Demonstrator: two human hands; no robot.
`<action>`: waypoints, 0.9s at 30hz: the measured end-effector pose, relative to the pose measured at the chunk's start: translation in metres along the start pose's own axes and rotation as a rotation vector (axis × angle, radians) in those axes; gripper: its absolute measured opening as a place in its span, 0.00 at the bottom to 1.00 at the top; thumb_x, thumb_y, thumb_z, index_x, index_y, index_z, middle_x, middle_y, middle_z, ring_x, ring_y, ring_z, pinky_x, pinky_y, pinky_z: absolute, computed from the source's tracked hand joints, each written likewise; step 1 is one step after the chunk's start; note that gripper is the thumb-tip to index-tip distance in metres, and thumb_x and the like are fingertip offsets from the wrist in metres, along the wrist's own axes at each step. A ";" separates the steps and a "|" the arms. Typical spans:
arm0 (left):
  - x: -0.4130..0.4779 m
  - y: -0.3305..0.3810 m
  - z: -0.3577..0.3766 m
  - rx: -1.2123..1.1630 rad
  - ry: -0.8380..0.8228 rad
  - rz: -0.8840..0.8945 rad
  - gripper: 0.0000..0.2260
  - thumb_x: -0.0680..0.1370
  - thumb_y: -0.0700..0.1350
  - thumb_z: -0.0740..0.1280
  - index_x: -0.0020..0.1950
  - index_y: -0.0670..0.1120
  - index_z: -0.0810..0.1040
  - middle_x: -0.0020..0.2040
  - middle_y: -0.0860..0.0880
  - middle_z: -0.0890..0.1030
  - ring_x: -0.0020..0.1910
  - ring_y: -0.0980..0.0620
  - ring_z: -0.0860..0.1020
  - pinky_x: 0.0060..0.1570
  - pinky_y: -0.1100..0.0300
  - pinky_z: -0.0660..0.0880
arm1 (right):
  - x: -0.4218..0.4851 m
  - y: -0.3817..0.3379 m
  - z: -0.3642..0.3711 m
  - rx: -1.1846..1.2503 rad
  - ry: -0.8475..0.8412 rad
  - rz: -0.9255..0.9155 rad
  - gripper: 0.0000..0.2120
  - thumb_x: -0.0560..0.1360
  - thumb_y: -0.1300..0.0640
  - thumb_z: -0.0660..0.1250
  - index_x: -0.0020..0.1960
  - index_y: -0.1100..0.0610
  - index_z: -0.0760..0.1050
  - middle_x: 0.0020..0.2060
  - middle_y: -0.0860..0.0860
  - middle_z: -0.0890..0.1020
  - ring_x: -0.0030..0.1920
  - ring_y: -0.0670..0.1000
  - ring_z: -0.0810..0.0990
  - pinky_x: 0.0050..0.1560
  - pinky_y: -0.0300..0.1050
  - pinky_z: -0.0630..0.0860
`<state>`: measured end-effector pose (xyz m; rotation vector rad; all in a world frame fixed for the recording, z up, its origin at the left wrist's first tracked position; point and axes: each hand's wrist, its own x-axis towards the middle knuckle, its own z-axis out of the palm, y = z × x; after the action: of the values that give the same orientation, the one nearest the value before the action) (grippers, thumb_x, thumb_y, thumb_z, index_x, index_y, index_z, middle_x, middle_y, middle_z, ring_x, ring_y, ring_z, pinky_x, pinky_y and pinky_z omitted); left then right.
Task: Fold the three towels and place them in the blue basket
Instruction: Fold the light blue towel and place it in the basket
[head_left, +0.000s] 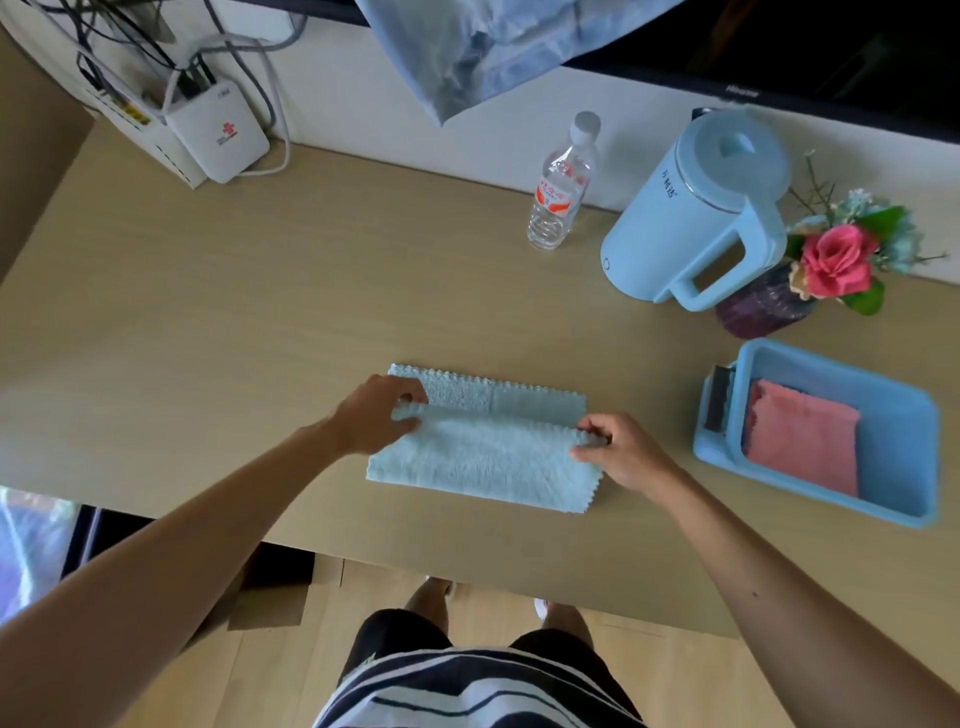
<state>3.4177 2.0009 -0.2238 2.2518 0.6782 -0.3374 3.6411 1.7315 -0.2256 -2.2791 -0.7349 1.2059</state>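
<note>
A light blue towel (483, 462) lies near the front edge of the wooden table, its near half doubled over so that a strip of the lower layer shows at the back. My left hand (376, 415) pinches the folded edge at its left end. My right hand (618, 449) pinches the same edge at its right end. The blue basket (893, 415) stands to the right on the table. A folded pink towel (802, 444) lies flat inside it. No third towel is visible.
At the back right stand a light blue kettle (696, 213), a clear water bottle (561, 187) and a dark vase of flowers (831, 265). A white router (218, 130) with cables leans at the back left. A dark screen runs along the wall.
</note>
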 end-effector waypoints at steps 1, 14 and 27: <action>0.006 0.001 -0.003 -0.012 0.038 -0.009 0.08 0.73 0.40 0.74 0.51 0.47 0.82 0.42 0.52 0.81 0.37 0.54 0.78 0.36 0.65 0.68 | 0.005 -0.002 -0.002 0.009 0.032 -0.012 0.06 0.73 0.59 0.75 0.46 0.59 0.79 0.33 0.46 0.74 0.33 0.45 0.70 0.34 0.39 0.65; 0.047 -0.021 0.012 0.268 0.244 -0.004 0.18 0.72 0.37 0.74 0.61 0.44 0.78 0.57 0.45 0.81 0.56 0.43 0.78 0.56 0.50 0.72 | 0.054 0.000 0.011 -0.273 0.317 -0.013 0.18 0.74 0.59 0.72 0.62 0.57 0.74 0.55 0.53 0.78 0.53 0.54 0.77 0.53 0.50 0.74; 0.012 0.006 0.086 0.489 0.111 0.157 0.29 0.74 0.59 0.71 0.72 0.50 0.69 0.67 0.46 0.71 0.62 0.46 0.73 0.57 0.50 0.76 | 0.029 0.014 0.048 -0.702 0.185 -0.331 0.28 0.68 0.53 0.75 0.67 0.51 0.73 0.61 0.50 0.73 0.59 0.55 0.75 0.59 0.51 0.74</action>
<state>3.4279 1.9396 -0.2844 2.7875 0.5079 -0.3285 3.6175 1.7467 -0.2764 -2.5931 -1.5756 0.6231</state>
